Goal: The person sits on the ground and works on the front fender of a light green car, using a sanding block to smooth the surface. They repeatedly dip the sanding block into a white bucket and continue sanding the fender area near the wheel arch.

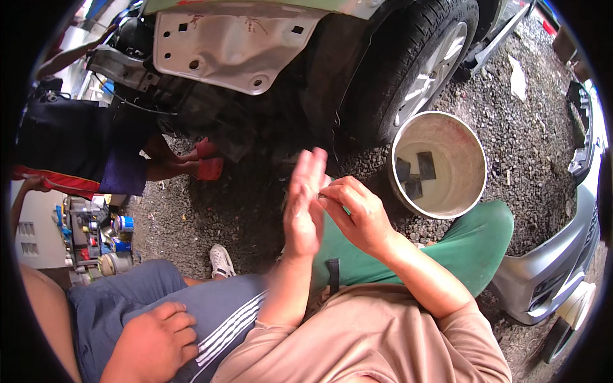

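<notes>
My left hand [303, 207] is raised in the middle with its fingers stretched straight up, slightly blurred. My right hand [351, 210] is beside it, its thumb and fingertips pinched on something small and dark near my left palm; I cannot make out what it is. A metal bucket [472, 166] stands to the right beyond my hands, with dark squarish pieces [426, 166] lying in its pale, cloudy water. Above is a car's bare bracket panel [236, 45] with holes, beside a tyre and silver wheel [428, 70].
A seated person [147, 306] is close at my left. Another person [83, 140] in dark shorts and red footwear is by the car. Cans and tools [102, 242] lie at the left. A silver bumper [546, 274] rests on the gravel [530, 166] at the right.
</notes>
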`<state>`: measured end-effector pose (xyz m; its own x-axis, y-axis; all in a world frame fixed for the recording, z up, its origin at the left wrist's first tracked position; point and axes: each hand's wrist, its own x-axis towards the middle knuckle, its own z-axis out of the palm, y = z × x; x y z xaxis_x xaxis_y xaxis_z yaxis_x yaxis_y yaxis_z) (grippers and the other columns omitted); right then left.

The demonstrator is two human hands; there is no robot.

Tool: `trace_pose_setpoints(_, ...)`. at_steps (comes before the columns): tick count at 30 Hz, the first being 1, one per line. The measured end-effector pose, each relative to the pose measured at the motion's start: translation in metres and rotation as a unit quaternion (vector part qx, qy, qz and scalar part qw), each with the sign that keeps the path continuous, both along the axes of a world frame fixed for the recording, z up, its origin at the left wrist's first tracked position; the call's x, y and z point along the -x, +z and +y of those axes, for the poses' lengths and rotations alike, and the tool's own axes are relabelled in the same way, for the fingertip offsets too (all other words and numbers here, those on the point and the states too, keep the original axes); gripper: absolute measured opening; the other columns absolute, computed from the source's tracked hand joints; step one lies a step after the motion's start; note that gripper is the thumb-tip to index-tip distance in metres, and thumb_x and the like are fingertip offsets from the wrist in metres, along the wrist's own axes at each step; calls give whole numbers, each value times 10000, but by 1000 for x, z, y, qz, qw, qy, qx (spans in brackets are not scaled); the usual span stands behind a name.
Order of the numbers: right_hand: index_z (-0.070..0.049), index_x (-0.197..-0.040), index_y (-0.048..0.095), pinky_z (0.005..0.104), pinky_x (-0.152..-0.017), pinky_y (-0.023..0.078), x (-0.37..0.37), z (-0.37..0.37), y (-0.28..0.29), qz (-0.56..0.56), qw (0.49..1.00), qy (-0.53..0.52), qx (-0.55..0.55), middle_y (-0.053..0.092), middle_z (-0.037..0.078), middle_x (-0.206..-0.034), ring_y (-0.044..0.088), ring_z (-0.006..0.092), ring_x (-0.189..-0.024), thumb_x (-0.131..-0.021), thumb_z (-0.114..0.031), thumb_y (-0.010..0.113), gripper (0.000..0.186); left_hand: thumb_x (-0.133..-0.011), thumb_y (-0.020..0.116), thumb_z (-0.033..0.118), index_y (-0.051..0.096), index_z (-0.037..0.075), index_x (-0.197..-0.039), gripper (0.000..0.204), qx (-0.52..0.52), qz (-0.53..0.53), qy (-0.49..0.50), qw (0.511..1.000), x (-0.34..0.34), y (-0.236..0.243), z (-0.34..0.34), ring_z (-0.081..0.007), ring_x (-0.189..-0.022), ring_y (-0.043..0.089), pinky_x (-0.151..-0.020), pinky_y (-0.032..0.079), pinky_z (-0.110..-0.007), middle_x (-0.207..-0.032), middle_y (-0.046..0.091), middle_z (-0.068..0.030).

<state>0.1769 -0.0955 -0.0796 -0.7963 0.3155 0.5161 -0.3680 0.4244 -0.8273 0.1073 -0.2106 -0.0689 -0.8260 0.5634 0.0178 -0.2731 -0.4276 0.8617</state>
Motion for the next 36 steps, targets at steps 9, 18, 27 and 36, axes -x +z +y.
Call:
trace_pose_setpoints(9,47,-1003,617,263,-724,584,13,-3,23,-65,975,49,206,624,90,-1006,661,127,-856,-900,64,647,108,-1053,474,153,438,-30,-1399,393,-10,337,268,903,136,127,38,-247,-1288,507,-1088,426,-451,-1410,494,-159)
trace_pose_setpoints(18,19,-1066,614,263,-743,538,20,2,13,-100,954,104,264,602,62,-1002,625,119,-851,-961,-103,656,166,-1044,475,135,570,-6,-1266,280,33,342,309,887,156,130,46,-161,-1083,623,-893,582,-375,-1181,635,-95)
trace_pose_setpoints(27,-7,-1118,574,240,-715,518,47,-2,31,-130,929,107,329,602,26,-913,617,88,-810,-952,-97,678,216,-1043,491,152,573,12,-1170,206,5,354,316,880,168,125,45,-127,-1005,626,-823,596,-343,-1113,633,-62)
trace_pose_setpoints(36,-22,-1068,631,334,-699,535,128,-1,127,145,983,-90,-74,645,99,-935,662,230,-819,-903,-54,666,171,-1038,498,154,552,17,-1085,154,92,351,343,866,155,138,44,-98,-852,577,-730,540,-289,-979,598,-41)
